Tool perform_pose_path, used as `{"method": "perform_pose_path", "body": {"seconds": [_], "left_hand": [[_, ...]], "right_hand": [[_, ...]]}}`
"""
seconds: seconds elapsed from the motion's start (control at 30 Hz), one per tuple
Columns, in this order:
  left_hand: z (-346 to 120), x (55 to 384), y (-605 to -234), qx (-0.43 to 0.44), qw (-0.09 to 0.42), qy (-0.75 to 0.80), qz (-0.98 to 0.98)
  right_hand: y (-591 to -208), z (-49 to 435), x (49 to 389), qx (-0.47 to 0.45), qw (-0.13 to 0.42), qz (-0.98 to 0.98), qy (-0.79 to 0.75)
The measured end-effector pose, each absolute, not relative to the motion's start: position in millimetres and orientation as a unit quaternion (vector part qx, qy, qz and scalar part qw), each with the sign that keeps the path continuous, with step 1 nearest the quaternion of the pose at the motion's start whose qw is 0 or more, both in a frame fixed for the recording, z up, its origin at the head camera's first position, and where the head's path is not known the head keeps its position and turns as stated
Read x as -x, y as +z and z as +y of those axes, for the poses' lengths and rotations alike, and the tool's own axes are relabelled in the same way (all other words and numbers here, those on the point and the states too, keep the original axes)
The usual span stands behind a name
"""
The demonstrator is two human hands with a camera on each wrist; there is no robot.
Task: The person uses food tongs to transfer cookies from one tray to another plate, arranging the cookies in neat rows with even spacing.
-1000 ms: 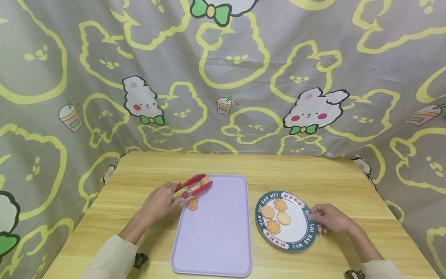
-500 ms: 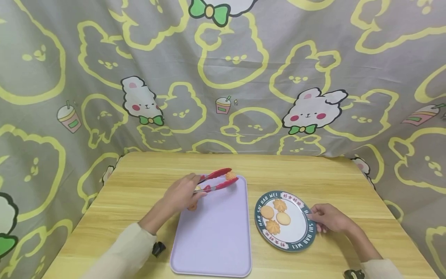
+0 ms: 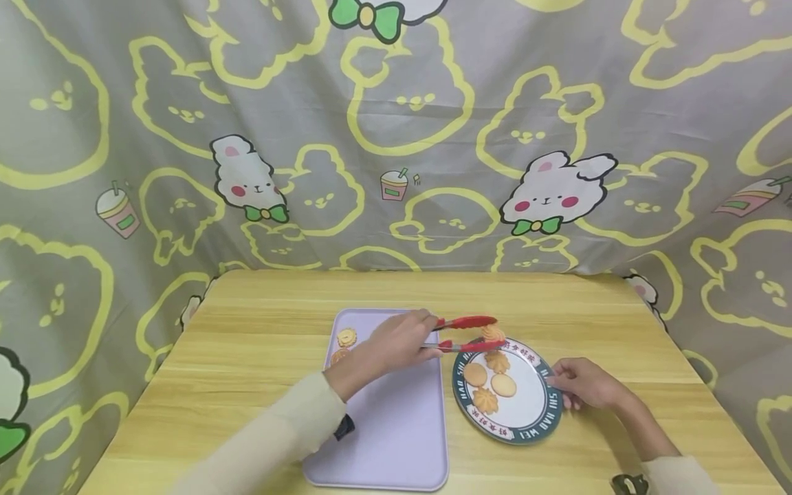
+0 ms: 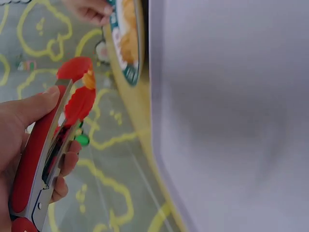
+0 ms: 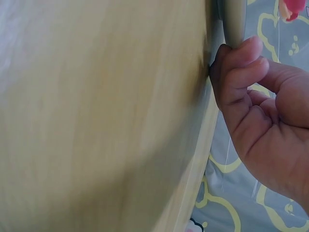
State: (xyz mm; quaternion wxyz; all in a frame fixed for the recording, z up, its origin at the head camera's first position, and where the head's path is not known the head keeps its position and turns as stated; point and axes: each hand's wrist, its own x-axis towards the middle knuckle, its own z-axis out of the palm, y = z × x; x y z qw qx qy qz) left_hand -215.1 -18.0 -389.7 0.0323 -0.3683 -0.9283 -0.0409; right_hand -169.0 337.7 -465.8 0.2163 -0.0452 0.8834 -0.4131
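Note:
My left hand [image 3: 402, 338] grips red-and-metal tongs [image 3: 467, 322], whose tips pinch a swirled cookie [image 3: 493, 333] above the far rim of the round plate [image 3: 532, 412]. In the left wrist view the tongs [image 4: 36, 154] lie between thumb and fingers. On the plate are several cookies, round ones [image 3: 504, 386] and flower-shaped ones [image 3: 485, 400]. The right hand [image 3: 584, 386] holds the plate's right rim, thumb on top; in the right wrist view its fingers curl at the plate's edge [image 5: 235, 24]. Beneath the left arm lies a lilac tray [image 3: 396, 440].
Two cookies stay at the tray's far left: a pale ruffled one [image 3: 347, 337] and a browner one [image 3: 339, 355], partly hidden by the forearm. The wooden table [image 3: 247, 330] ends at a patterned curtain [image 3: 421, 137] behind and at the sides.
The left hand has carried the tongs and swirled cookie rightward, from the tray's far left corner across to the plate. The right hand keeps its hold on the plate rim.

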Motion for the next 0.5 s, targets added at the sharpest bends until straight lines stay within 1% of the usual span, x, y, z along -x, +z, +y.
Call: {"method": "perform_pose_path", "body": {"seconds": [0.27, 0.5], "left_hand": [[18.2, 207.8, -407.6, 0.409, 0.015, -0.003, -0.912], [32.5, 203.8, -419.6, 0.421, -0.001, 0.009, -0.907]], "right_hand": [[-465.6, 338.5, 169.3, 0.056, 0.216, 0.881, -0.418], [-465.3, 338.0, 169.5, 0.052, 0.215, 0.877, -0.426]]}}
